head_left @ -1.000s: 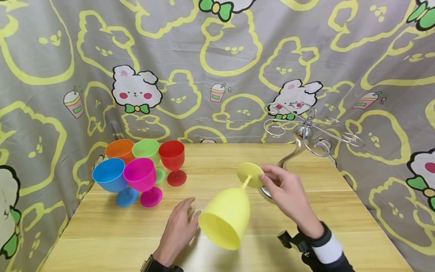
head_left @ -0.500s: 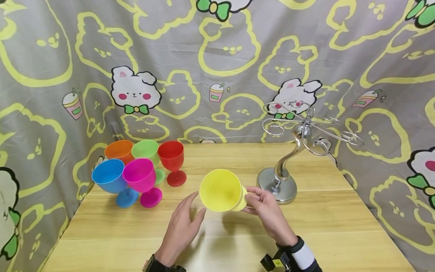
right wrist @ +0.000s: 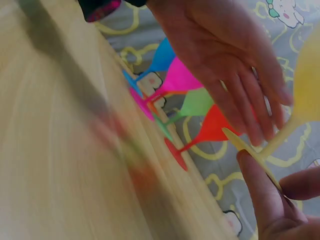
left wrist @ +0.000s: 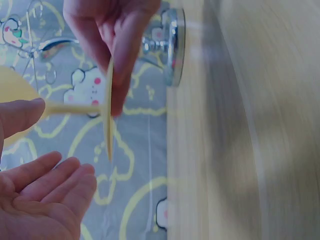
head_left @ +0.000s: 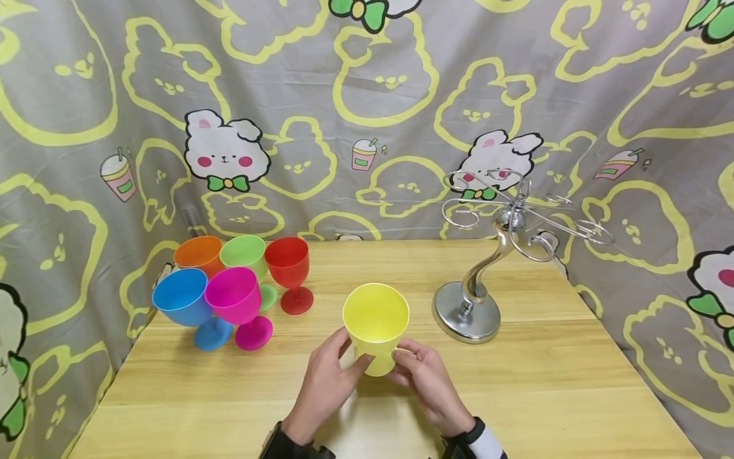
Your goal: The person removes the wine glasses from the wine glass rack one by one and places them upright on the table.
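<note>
A yellow plastic goblet point(head_left: 375, 319) is upright above the table in the head view. My right hand point(head_left: 427, 382) pinches the rim of its round foot point(left wrist: 108, 132) between thumb and fingers. My left hand point(head_left: 327, 382) is beside the goblet, its fingers extended and the palm facing the stem point(left wrist: 75, 108). Its thumb lies near the base of the bowl; whether it touches, I cannot tell. In the right wrist view the left fingers stay behind the stem, not wrapped round it.
At the left stand several upright goblets: blue point(head_left: 182, 296), magenta point(head_left: 234, 295), orange point(head_left: 197, 250), green point(head_left: 243, 250) and red point(head_left: 288, 261). A chrome stand point(head_left: 467, 312) with curled wire arms is at the right on the wooden table point(head_left: 545, 382). Patterned curtain point(head_left: 309, 83) surrounds the table.
The yellow goblet has turned from mouth-down and tilted to upright. My right hand has come left and lower with it, and my left hand has moved in closer beside it.
</note>
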Demonstrator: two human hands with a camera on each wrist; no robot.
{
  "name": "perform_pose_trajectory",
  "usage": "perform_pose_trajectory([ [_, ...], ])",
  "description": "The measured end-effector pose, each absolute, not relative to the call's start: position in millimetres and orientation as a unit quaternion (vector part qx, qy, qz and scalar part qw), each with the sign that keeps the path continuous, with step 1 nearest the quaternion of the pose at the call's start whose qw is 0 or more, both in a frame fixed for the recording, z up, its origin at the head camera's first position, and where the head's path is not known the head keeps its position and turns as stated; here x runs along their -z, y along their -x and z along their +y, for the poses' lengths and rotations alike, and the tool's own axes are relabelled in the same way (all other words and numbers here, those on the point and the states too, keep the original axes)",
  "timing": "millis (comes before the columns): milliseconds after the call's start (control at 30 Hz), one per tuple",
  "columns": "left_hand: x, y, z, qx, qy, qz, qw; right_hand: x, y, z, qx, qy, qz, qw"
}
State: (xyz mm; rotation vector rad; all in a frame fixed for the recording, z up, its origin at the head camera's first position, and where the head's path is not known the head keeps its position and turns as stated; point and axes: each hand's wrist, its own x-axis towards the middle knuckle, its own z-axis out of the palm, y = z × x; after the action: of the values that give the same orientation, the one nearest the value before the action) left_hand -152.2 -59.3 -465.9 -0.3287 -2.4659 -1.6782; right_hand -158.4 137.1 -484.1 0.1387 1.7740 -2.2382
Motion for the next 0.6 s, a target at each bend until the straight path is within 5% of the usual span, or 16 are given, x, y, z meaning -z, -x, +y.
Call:
perform_pose_trajectory([
  [600, 468, 150, -46, 0.564, 0.060, -0.812, 0.140, 485, 156, 110, 0.813, -0.064, 0.563, 0.136],
])
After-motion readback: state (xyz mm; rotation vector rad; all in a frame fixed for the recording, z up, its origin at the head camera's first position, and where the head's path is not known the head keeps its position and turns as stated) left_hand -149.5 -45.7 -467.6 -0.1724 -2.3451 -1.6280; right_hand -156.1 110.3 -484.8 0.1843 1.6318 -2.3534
